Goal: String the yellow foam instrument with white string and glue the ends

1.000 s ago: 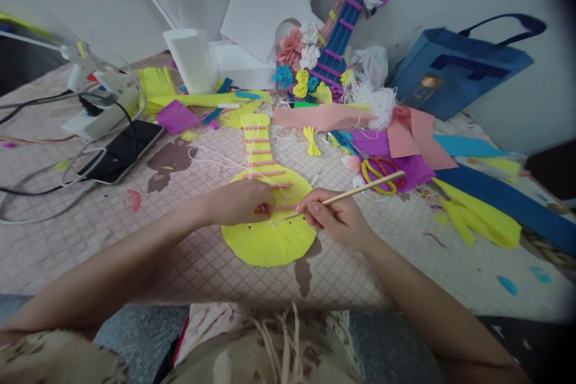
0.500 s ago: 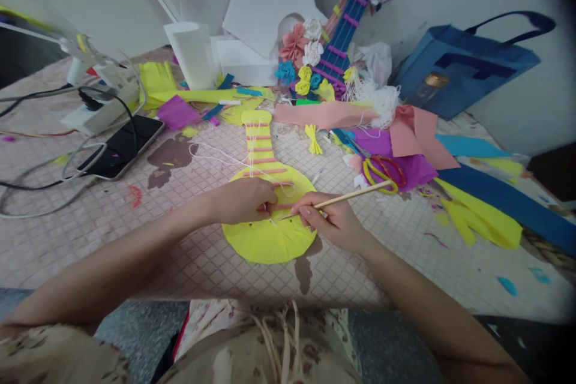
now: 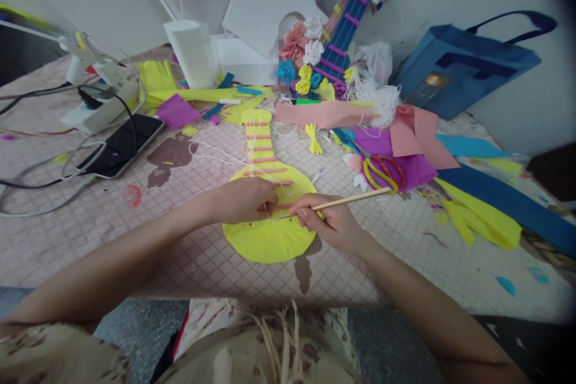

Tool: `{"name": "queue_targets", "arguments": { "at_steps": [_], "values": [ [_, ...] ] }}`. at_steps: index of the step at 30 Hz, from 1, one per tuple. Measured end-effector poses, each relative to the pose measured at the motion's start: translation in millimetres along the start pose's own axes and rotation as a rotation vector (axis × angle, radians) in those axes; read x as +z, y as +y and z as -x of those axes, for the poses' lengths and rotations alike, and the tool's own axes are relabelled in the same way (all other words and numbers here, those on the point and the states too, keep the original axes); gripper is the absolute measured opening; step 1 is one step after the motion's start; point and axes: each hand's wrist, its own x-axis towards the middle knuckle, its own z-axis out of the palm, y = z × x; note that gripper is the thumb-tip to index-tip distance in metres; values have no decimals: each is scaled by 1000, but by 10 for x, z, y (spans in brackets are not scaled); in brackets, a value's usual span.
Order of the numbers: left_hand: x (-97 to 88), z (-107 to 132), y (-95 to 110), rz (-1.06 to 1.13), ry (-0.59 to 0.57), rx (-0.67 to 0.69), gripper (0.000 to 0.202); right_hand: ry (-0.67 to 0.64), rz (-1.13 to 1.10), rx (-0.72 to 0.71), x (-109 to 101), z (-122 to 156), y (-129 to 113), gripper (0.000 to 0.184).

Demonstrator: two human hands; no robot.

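At the middle of the desk (image 3: 189,267), close to the person's edge, lies a yellow guitar-shaped piece (image 3: 270,243), flat, with its neck pointing away and its rounded body within easy reach of both hands. That layout seems to suit fine work on the body, since neither arm has to stretch.

The right hand (image 3: 335,223) grips a thin wooden stick (image 3: 351,198) much like a pen, between thumb and fingers near its lower end; a hold so close to the tip probably gives finer control. The tip slants down to the body beside the left fingers, while the long free end sticks out to the right, clear of the work.

The left hand (image 3: 247,199) rests over the body, fingers bent and drawn together. Whether they pinch anything is hidden, though its place looks right for steadying the piece or a thread. Just below, small dark holes (image 3: 251,224) dot the yellow surface.

White threads (image 3: 251,167) run along the neck across pink strips (image 3: 260,149), and loose lengths loop out to the left, apparently left slack.

Scissors (image 3: 368,173) lie off to the right among coloured paper, near yet out of the way. Behind, a decorated blue guitar (image 3: 339,39) leans upright, perhaps stood there to face the worker.
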Motion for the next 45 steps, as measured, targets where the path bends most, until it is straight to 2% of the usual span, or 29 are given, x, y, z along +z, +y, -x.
{"name": "queue_targets", "arguments": {
  "at_steps": [3, 6, 14, 18, 22, 25, 28, 30, 32, 34, 37, 39, 42, 45],
  "values": [
    [-30, 5, 10, -11, -56, -9, 11, -21, 60, -52, -2, -23, -29, 17],
    [-86, 6, 36, 10, -65, -31, 14, -68, 129, -107, -22, -101, -94, 17],
    [-110, 14, 37, 83, -55, 9, 9, -299, 284, -178, -16, -408, -234, 25],
    [-155, 32, 26, 70, -37, -11, 7, -269, 218, -186, 52, -405, -123, 28],
    [-282, 65, 20, 27, -34, -65, 11, -197, 136, -176, 38, -344, -44, 30],
    [-386, 147, 4, -48, 33, -90, 11, -155, 128, -175, 0, -328, -55, 31],
    [-418, 314, -1, -105, 155, -103, 9, -162, 150, -193, -10, -336, -57, 33],
    [-354, 458, 31, -122, 261, -129, 8, -190, 158, -211, -3, -342, -37, 32],
    [-205, 595, 110, -112, 347, -106, 8, -202, 156, -216, 5, -344, -14, 31],
    [12, 699, 226, -74, 345, -3, 13, -192, 140, -204, 8, -345, -3, 32],
    [366, 768, 381, -97, 244, 141, 27, -165, 106, -174, 4, -352, -11, 33],
    [543, 775, 416, -184, 273, 188, 25, -154, 84, -155, -3, -359, -22, 33],
    [646, 780, 366, -299, 344, 213, 19, -157, 75, -121, -12, -365, -29, 36],
    [584, 800, 281, -423, 390, 259, 19, -165, 55, -57, -24, -366, -32, 36]
  ]
}}
